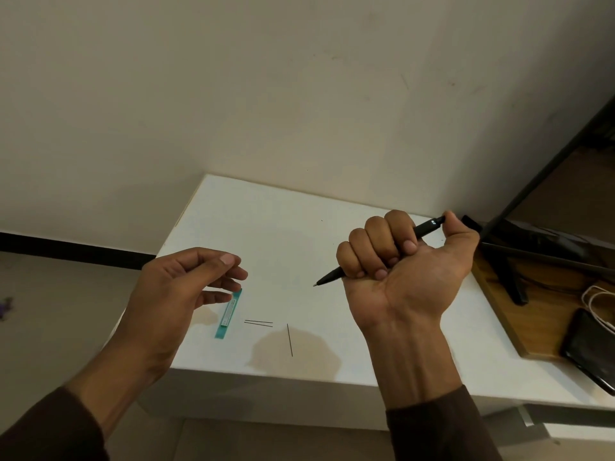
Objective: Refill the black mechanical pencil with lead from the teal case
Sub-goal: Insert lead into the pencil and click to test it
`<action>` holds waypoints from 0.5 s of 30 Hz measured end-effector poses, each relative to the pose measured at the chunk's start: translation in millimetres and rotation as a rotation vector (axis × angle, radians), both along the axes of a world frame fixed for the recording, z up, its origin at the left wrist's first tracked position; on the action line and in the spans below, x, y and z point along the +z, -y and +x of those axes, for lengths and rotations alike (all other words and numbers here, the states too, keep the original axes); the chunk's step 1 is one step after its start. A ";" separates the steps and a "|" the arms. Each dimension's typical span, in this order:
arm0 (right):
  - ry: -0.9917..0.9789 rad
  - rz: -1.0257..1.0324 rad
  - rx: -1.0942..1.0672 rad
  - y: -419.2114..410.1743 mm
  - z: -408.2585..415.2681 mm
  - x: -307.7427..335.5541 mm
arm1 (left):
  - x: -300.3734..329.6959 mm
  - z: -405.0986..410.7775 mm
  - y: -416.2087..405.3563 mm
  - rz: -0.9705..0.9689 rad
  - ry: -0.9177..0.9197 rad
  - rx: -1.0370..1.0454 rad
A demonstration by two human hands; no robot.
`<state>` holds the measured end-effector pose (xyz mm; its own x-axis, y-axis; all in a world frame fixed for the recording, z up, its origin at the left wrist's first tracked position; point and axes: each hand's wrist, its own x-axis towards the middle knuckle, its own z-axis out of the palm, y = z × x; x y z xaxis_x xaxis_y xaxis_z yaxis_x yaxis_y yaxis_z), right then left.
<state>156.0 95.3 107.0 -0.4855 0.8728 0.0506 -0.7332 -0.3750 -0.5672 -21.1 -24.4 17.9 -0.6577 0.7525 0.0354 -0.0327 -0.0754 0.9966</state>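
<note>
Pencil: the black mechanical pencil (382,249) is held above the white table (299,227), slanted, its tip pointing down and to the left, its cap end up at the right by the thumb.
Right hand: the right hand (406,261) grips the pencil in a fist, palm toward the camera; four fingers curl tightly round the barrel and the thumb tip presses on the cap end.
Teal case: the teal case (228,315) lies flat on the table near its front left part, long axis running away from the viewer, a pale label on its top face; its far end sits just under the left fingertips.
Loose leads: two thin leads (258,323) lie side by side just right of the case; a third lead (290,340) lies alone a little further right, nearly at right angles to the pair.
Left hand: the left hand (186,284) hovers over the case, fingers loosely bent and slightly apart, thumb opposite them; whether anything is pinched between them I cannot tell.
Table: white, set against a plain wall.
Right side: a wooden surface (539,314) carries a dark phone (589,351), a white cable (599,304) and a black stand (512,277).
</note>
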 end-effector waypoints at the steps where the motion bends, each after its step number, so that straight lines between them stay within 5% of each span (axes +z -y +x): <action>1: -0.003 0.001 -0.001 0.1 0.0 0.2 | -0.1 0.1 -0.2 -0.005 -0.003 0.002; 15: -0.002 0.016 -0.015 0.5 0.2 1.3 | 1.1 1.0 -0.2 -0.027 -0.006 0.012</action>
<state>156.2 94.8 108.3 -0.4725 0.8789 0.0652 -0.7395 -0.3551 -0.5719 -20.1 -24.2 19.0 -0.6664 0.7453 0.0192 -0.0259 -0.0489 0.9985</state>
